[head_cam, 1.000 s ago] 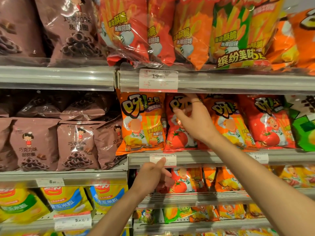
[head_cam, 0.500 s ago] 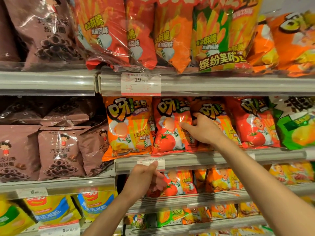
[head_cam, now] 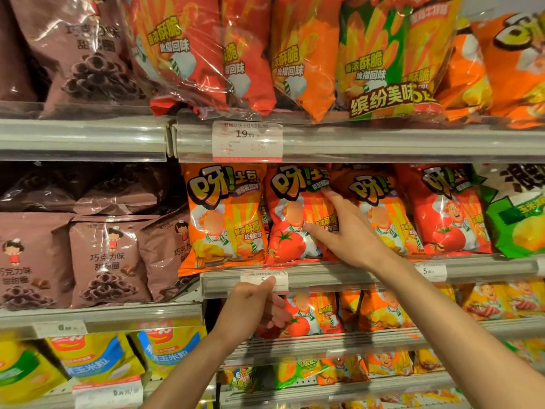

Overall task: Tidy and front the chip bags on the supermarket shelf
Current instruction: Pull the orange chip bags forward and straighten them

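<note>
On the middle shelf stands a row of chip bags. An orange bag is at the left, a red tomato bag is beside it, and another orange bag and a red bag follow to the right. My right hand holds the right edge of the red tomato bag, with thumb and index finger on its front and the other fingers hidden behind it. My left hand is curled below the shelf rail with its thumb against a price tag. Its fingers are in front of a small red bag; a grip is not visible.
Brown chocolate-ring bags fill the shelf at left, and a green bag is at far right. Large multipacks overhang the top shelf rail. Yellow corn bags and small snack bags sit on the lower shelves.
My right hand came down from the top of the red tomato bag to its right edge, and the bag now faces front. My left hand stayed at the shelf rail.
</note>
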{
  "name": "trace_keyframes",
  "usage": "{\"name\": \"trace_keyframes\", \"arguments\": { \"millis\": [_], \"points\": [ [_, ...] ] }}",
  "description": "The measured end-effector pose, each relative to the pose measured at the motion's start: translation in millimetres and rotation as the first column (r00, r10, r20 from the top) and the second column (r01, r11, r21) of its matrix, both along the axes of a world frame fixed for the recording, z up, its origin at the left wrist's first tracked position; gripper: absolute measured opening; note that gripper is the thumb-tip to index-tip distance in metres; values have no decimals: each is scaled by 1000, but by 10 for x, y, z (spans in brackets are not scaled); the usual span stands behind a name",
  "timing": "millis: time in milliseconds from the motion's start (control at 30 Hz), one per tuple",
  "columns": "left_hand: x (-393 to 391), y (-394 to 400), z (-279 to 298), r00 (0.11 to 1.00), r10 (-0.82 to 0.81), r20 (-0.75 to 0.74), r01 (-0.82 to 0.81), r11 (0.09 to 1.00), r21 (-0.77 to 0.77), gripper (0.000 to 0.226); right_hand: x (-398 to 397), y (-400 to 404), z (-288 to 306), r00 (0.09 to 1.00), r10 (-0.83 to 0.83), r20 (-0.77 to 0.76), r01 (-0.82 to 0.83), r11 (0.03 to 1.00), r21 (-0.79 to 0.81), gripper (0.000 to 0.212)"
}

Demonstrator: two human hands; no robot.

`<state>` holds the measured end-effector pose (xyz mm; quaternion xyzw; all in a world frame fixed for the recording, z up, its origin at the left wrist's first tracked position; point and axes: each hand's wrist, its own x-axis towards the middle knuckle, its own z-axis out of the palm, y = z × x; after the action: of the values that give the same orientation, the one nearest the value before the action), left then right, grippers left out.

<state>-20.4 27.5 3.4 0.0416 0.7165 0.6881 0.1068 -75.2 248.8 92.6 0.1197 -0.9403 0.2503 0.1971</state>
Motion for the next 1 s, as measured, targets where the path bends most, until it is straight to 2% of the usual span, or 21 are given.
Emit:
{"name": "trace_keyframes", "arguments": {
  "millis": [367,567,667,800,900,1000],
  "points": [
    [17,6,-7,999,35,21,-35,999,4,59,22,-91,-125,998,-57,-12,57,998,21,78],
    [51,7,7,999,22,-34,-23,1000,-16,66,105,-183,-298,997,-72,-39,69,995,-71,73],
    [40,8,-34,996,39,-79,-45,996,-79,69,264,-239,-411,995,-90,-44,85,990,-115,73],
    [29,-12,-148,992,85,-91,-93,992,-89,63,614,-275,-596,993,-100,-54,93,987,-134,70],
    [23,-85,-263,983,53,-174,-83,982,-167,51,921,-263,-755,990,-127,-66,120,987,-104,65],
    [136,-122,-360,947,6,-322,-73,978,-194,38,1236,-219,-957,989,-149,12,149,981,-127,64]
  ]
}}
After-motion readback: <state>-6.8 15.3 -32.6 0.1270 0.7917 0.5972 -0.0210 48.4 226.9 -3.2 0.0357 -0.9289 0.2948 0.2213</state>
